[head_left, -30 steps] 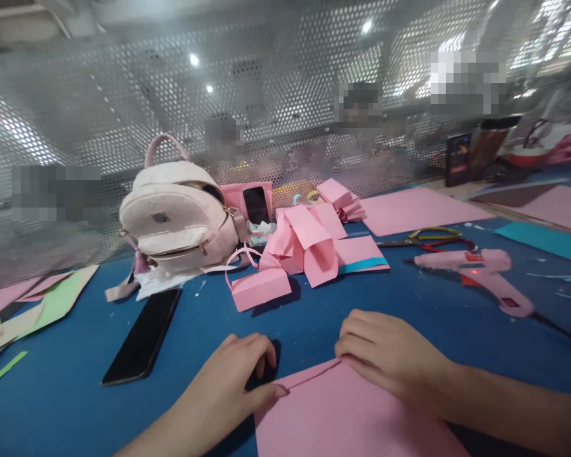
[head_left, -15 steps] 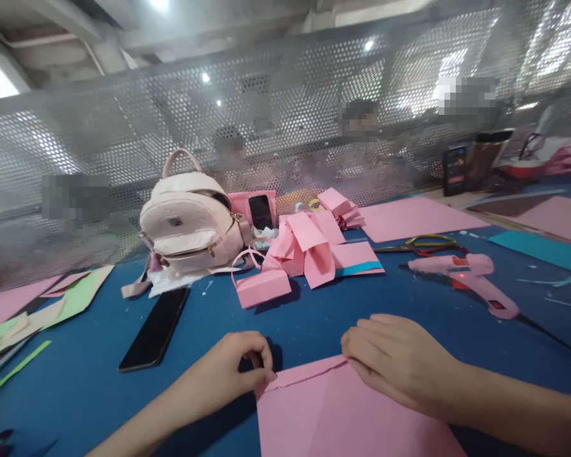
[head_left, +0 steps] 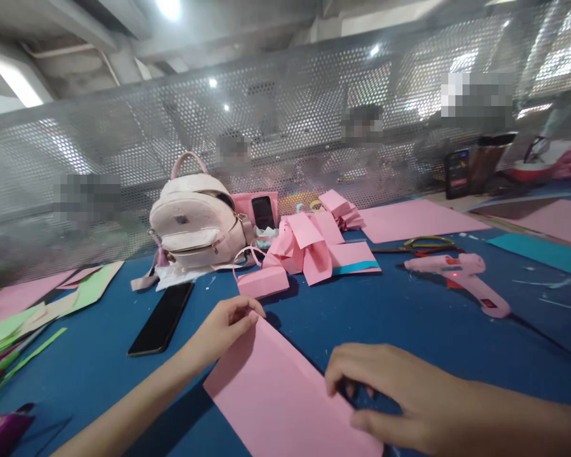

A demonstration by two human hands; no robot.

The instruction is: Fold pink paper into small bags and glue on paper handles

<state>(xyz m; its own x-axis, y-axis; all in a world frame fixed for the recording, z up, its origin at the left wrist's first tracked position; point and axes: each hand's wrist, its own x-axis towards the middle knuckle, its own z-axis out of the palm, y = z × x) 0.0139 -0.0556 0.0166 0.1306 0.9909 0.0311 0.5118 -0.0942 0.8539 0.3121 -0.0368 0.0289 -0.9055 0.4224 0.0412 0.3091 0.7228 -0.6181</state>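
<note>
A pink sheet of paper [head_left: 276, 387] lies slantwise at the front of the blue table, one corner pointing away from me. My left hand [head_left: 231, 324] pinches that far corner between thumb and fingers. Along the sheet's right side runs a narrow folded strip. There my right hand [head_left: 385, 393] hovers with fingers curved and the thumb apart, at the paper's edge; whether it touches the paper I cannot tell. Beyond the hands sits a heap of folded pink paper pieces [head_left: 304, 238], one with a blue strip.
A black phone [head_left: 162, 320] and a pale backpack [head_left: 195, 222] stand left of the heap. On the right lie a pink glue gun [head_left: 466, 273] with its cord and yellow-handled scissors [head_left: 426, 243]. Coloured paper [head_left: 83, 295] is at far left. A perforated metal screen [head_left: 290, 133] borders the table.
The pink sheet has turned clockwise, its folded edge now on the right. My left hand moved away from me with the corner. My right hand came nearer and its fingers spread.
</note>
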